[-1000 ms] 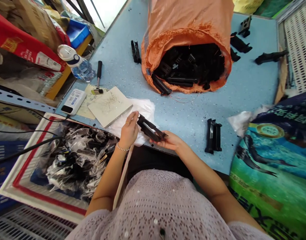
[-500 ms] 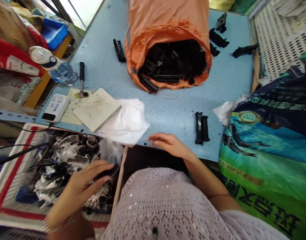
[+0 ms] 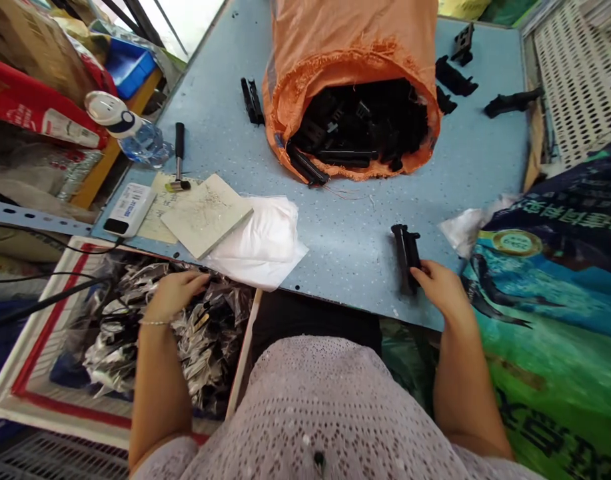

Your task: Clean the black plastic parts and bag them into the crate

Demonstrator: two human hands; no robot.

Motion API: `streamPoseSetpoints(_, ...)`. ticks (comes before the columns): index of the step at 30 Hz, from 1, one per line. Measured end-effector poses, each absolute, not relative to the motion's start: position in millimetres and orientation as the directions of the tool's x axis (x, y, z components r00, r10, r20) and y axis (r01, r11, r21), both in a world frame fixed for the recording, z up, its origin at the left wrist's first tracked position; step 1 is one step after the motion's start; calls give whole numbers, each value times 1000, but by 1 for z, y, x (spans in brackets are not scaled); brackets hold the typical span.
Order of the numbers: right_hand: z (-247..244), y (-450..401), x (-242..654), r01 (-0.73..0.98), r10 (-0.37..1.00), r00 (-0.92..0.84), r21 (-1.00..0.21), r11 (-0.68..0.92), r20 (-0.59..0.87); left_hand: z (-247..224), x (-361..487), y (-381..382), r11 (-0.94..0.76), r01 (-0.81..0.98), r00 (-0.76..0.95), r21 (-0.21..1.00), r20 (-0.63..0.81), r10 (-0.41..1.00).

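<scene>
A blue bench (image 3: 350, 260) carries an orange sack (image 3: 350, 40), its mouth open toward the person and packed with black plastic parts (image 3: 360, 127). A crate (image 3: 60, 423) stands beyond the bench's near left edge, filled with bagged parts (image 3: 210, 353). The left hand (image 3: 178, 297) lies on the bagged parts, fingers together; any grip cannot be determined. The right hand (image 3: 440, 290) sits at the near edge, fingers together, tips against a black part (image 3: 406, 257). This part lies on the bench, its long axis pointing away from the person. Any grip on it cannot be determined.
</scene>
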State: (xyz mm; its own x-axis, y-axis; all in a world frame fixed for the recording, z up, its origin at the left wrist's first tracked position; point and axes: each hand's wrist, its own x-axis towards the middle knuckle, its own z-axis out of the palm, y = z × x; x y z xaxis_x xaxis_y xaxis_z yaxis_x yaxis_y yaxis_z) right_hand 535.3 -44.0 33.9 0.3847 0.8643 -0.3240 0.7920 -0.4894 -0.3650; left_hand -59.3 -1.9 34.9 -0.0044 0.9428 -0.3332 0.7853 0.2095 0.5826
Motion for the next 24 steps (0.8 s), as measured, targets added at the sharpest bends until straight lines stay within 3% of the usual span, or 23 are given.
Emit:
streamPoseSetpoints(1, 33, -40, 523, 711, 878, 350, -518, -476, -327, 40, -20, 4, 178, 746, 35, 642, -305, 952)
streamPoseSetpoints(3, 32, -27, 490, 462, 901, 238, -774, -433, -361, 39, 56, 21, 23, 695, 83, 719, -112, 990)
streamPoseSetpoints(5, 31, -13, 453, 232, 905, 100, -875, -424, -413, 28, 114, 43, -47, 726, 31, 686, 36, 999)
streamPoseSetpoints(9, 33, 14, 398, -22, 894, -37, -894, -448, -447, 3, 146, 81, -17, 707, -56, 707, 79, 995)
streamPoseSetpoints(15, 36, 57, 350, -324, 864, -276, -806, -496, -421, 1, 105, 91, 195, 205, -126, 959, -172, 977)
streamPoseSetpoints(18, 29, 80, 315, -374, 812, -416, -737, -563, -409, 4, 104, 87, 141, 53, -149, 989, -131, 980)
streamPoseSetpoints(21, 17, 95, 290, -339, 782, -441, -725, -599, -440, 8, 101, 80, 46, 138, -125, 989, -28, 992)
streamPoseSetpoints(24, 6, 93, 291, -250, 802, -348, -776, -579, -485, 12, 87, 72, -71, 503, -77, 861, 127, 989)
